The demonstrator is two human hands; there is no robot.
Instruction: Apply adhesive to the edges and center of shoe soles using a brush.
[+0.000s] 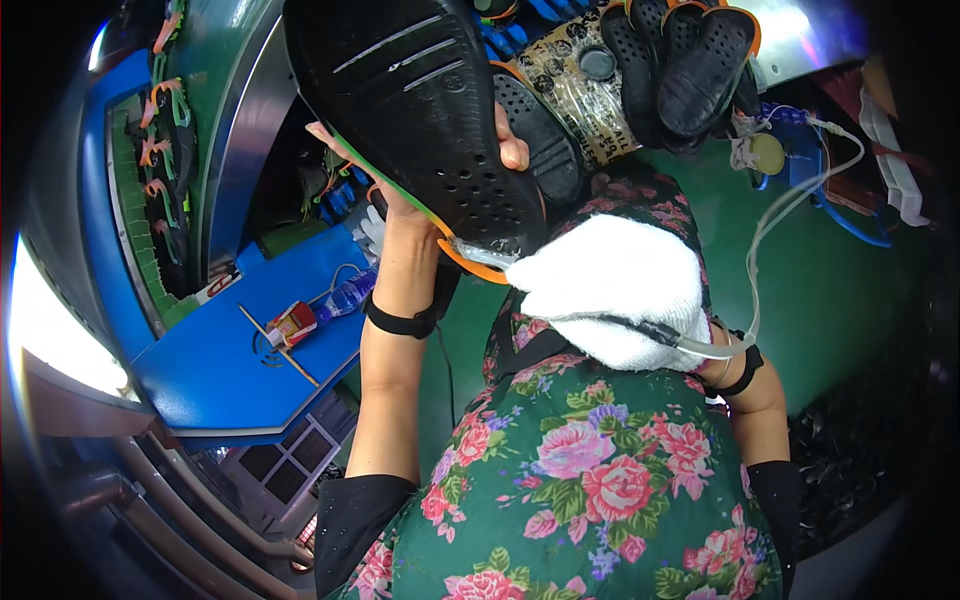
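My left hand [512, 140] is closed around a large black shoe sole [425, 90], fingertips over its right edge and thumb on the left. The sole has small round holes towards its near end, narrow slits near the far end, and a green and orange rim. My right hand is hidden beneath a bunched white cloth [610, 285]; only its wrist shows. The cloth's tip is beside the sole's near end, where a shiny clear patch [478, 250] shows. A dark thin rod lies along the cloth, joined to a clear tube [720, 350].
Several black perforated soles [705, 85] with orange rims stand beside a taped brown package [580, 85] ahead. At left, a blue table [215, 365] carries a bottle [350, 292] and a red packet [292, 325]. The tube loops up on the right.
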